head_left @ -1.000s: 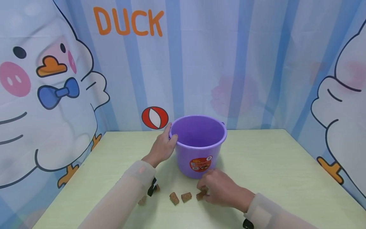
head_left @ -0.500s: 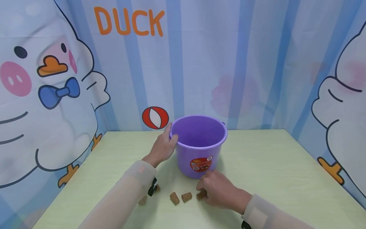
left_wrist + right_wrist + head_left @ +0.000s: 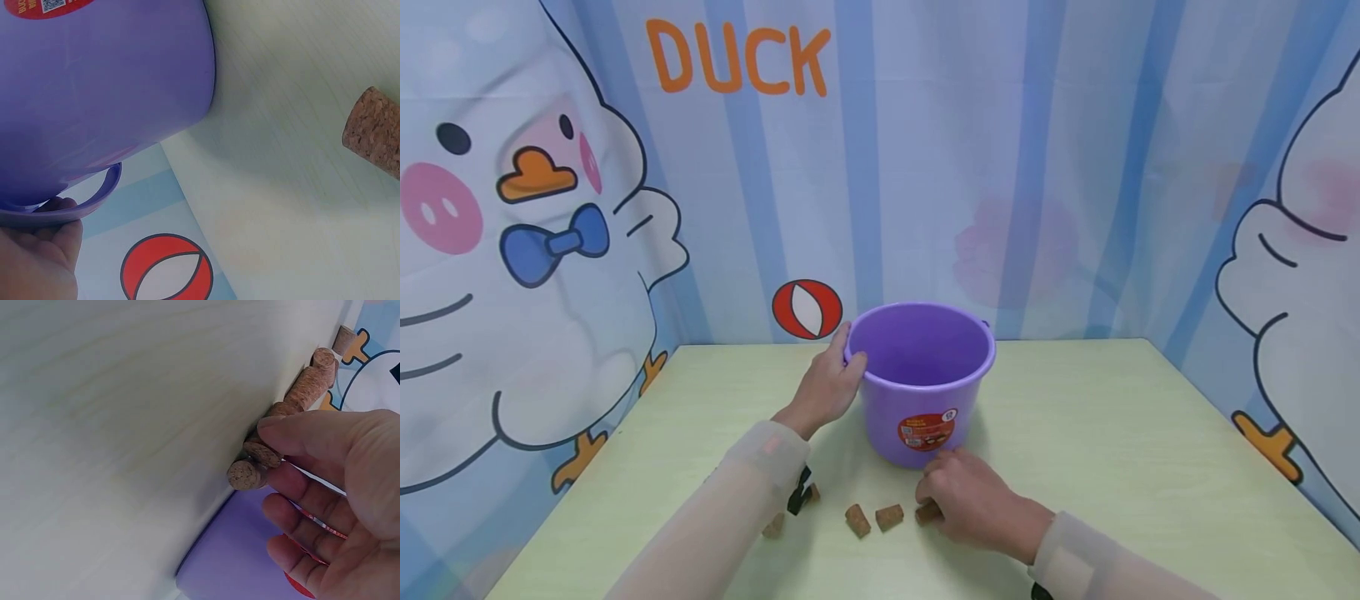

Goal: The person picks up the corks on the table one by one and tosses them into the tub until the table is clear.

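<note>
A purple bucket [image 3: 880, 421] with a red label stands upright on the table. At its left rim my left hand [image 3: 824, 387] holds on, thumb on the near side; the left wrist view shows those fingers around the rim beside the bucket's handle [image 3: 109, 187]. In front of the bucket, my right hand [image 3: 973, 504] is low at the table, thumb and index finger pinching a cork [image 3: 262, 454]. Another cork [image 3: 244, 475] lies right beside that one, mostly covered by the hand in the head view. The bucket's inner bottom is hidden.
More corks lie in a loose row to the left: one cork [image 3: 890, 517], a tilted cork [image 3: 857, 520], and others partly behind my left sleeve [image 3: 737, 492]. A printed curtain [image 3: 925, 167] with duck figures closes off the back and sides of the pale table [image 3: 1112, 433].
My right hand has shifted slightly left and down around the cork. The left hand and the bucket have stayed in place.
</note>
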A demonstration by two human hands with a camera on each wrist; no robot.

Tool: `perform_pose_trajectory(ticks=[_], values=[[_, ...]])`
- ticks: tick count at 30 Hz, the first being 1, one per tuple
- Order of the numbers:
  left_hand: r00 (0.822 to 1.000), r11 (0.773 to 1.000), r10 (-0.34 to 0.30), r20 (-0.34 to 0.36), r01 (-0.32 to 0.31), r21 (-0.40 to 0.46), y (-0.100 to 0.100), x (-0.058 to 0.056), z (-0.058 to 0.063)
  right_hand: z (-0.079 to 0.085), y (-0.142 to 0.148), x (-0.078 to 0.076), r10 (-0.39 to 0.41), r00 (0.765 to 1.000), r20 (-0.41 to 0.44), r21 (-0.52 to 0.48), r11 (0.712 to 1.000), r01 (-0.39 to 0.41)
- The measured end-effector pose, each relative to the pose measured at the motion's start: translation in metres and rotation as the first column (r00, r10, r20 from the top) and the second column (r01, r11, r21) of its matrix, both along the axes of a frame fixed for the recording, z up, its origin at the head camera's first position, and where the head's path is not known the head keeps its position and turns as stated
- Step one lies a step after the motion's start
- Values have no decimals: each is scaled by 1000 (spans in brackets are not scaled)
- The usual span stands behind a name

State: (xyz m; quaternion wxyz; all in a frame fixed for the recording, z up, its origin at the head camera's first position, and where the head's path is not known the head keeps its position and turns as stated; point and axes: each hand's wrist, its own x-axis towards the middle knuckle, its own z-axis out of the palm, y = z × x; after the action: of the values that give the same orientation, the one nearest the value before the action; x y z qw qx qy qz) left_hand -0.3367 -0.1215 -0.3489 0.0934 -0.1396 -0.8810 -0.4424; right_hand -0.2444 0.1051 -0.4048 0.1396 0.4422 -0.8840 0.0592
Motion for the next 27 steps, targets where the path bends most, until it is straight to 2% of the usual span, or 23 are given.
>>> perform_pose_trajectory(ticks=[6, 12, 21, 27], values=[[1000, 1000, -3, -1, 3, -1, -1, -1, -1, -3, -1, -1, -13, 1000, -17, 8, 1000, 13], [1000, 1000, -3, -12, 2, -3, -1, -2, -1, -3, -1, 0, -2, 1000, -6, -32, 999, 2], [1000, 1000, 10, 2, -10, -7, 0, -2, -1, 2, 0, 2, 22, 1000, -4, -90, 996, -22], [1000, 1000, 11, 8, -11, -3, 0, -1, 0, 6, 0, 3, 6, 1000, 14, -118, 993, -5]])
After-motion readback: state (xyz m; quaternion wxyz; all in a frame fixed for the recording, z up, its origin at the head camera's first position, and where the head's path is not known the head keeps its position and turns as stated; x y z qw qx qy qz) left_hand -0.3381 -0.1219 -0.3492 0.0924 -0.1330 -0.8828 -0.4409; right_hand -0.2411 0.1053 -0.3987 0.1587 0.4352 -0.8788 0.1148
